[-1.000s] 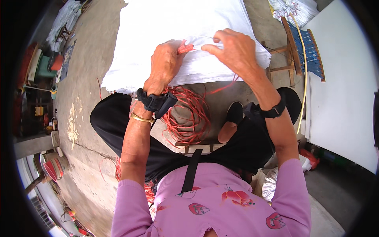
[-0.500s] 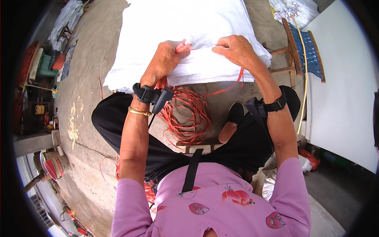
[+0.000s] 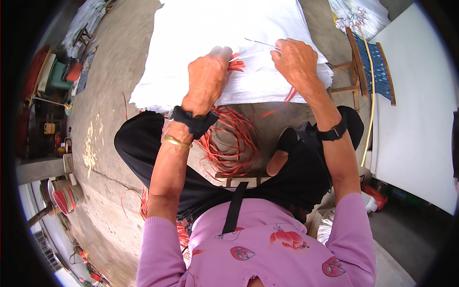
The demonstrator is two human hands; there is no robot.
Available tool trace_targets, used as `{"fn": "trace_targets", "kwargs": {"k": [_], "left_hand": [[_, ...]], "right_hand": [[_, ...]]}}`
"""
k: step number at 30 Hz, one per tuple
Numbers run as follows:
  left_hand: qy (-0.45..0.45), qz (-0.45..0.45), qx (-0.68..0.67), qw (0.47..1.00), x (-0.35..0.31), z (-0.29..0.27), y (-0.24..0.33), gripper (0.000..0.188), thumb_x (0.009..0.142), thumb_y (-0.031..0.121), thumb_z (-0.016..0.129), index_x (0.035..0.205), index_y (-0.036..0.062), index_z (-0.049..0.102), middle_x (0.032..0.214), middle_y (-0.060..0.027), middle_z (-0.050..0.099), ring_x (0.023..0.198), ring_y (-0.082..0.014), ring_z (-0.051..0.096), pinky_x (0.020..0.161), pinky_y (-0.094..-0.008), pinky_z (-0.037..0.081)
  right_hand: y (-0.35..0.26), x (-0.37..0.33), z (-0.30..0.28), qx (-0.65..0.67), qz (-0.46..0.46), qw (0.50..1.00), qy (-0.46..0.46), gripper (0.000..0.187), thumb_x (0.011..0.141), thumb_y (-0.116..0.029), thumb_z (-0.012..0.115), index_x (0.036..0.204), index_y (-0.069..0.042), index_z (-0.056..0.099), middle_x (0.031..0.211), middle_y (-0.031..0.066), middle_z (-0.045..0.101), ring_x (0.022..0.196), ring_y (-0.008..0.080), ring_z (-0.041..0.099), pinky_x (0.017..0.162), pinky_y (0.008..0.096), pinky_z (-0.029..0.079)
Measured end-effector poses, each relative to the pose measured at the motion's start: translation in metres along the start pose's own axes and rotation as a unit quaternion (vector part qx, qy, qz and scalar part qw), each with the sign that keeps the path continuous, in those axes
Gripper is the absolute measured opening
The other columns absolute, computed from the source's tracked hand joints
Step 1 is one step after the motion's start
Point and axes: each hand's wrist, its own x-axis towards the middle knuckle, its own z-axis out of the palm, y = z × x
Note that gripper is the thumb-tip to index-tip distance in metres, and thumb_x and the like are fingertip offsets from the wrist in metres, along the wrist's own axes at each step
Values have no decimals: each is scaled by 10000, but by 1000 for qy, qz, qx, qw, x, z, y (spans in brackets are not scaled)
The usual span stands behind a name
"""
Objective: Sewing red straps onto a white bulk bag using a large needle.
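Observation:
A stack of white cloth sheets (image 3: 201, 24) lies in front of my knees. My left hand (image 3: 208, 76) is closed over its near part, gripping a bunch of red plastic strips (image 3: 236, 64) whose ends poke out beside the fingers. Between the fingers of my right hand (image 3: 297, 60) is a long thin metal needle (image 3: 260, 43), its tip pointing left above the white stack. A red strand (image 3: 290, 94) hangs below my right hand. On the floor between my legs sits a loose coil of red plastic strips (image 3: 224, 162).
To the right stand a wooden stool with a blue woven seat (image 3: 380, 71), a yellowish pole (image 3: 372, 91) and a large white panel (image 3: 420, 110). A white bundle (image 3: 356, 14) lies at the far right. A bucket (image 3: 71, 198) is at the left.
My left hand has turned over and moved right, bringing the red strips with it. My right hand has shifted slightly right and up. The needle tip now stands apart from the strips.

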Motion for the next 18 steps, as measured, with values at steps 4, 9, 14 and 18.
{"fn": "trace_targets", "kwargs": {"k": [4, 9, 14, 18], "left_hand": [[50, -90, 101, 990, -9, 2, -35, 108, 851, 140, 512, 770, 81, 552, 767, -110, 616, 661, -308, 623, 545, -414, 483], [82, -205, 134, 966, -36, -35, -61, 177, 741, 44, 638, 916, 64, 621, 812, -129, 648, 750, -303, 635, 632, -389, 494], [157, -106, -188, 964, -24, -51, 29, 200, 756, -15, 675, 942, 4, 606, 873, -121, 640, 770, -202, 630, 667, -308, 506], [52, -10, -163, 985, 8, -27, 105, 335, 712, 135, 722, 1010, 74, 584, 925, -111, 596, 701, -307, 614, 590, -375, 498]], "right_hand": [[15, -8, -12, -40, -11, 998, 40, 162, 786, -177, 571, 795, -24, 625, 788, 129, 621, 724, 332, 625, 632, 439, 491], [51, -15, -26, -72, 97, 992, 44, 136, 782, -179, 582, 841, -64, 624, 838, 84, 623, 754, 301, 616, 664, 413, 483], [51, -22, -37, 17, 78, 988, 132, 136, 715, -147, 642, 833, -83, 617, 833, 70, 620, 728, 287, 610, 631, 381, 481], [44, -25, -37, 70, 38, 981, 176, 159, 657, -98, 664, 799, -85, 596, 790, 55, 602, 699, 270, 603, 602, 364, 477]]}}
